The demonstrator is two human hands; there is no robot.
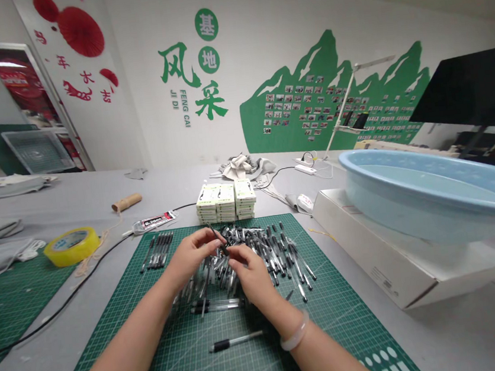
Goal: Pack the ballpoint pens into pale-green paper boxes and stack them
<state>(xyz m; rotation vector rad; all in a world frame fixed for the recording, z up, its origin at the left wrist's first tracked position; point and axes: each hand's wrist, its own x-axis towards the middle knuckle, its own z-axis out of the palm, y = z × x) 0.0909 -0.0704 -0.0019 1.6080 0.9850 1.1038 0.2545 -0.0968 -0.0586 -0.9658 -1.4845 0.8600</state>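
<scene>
Both my hands meet over a heap of black-and-clear pens (277, 250) on a green cutting mat (169, 361). My left hand (192, 252) pinches a thin black pen part that sticks up and back from its fingers. My right hand (247, 272), with a pale bangle on its wrist, has its fingers curled round a pen at the same spot. A small row of finished pens (158, 246) lies at the mat's back left. One single pen (236, 341) lies on the mat near my right forearm.
Stacked white-and-green small boxes (226, 201) stand behind the mat. A yellow tape roll (71, 246), a glue tube (153, 222) and a black cable (64, 304) lie to the left. A pale blue basin (426, 189) rests on a white carton (400, 269) at the right.
</scene>
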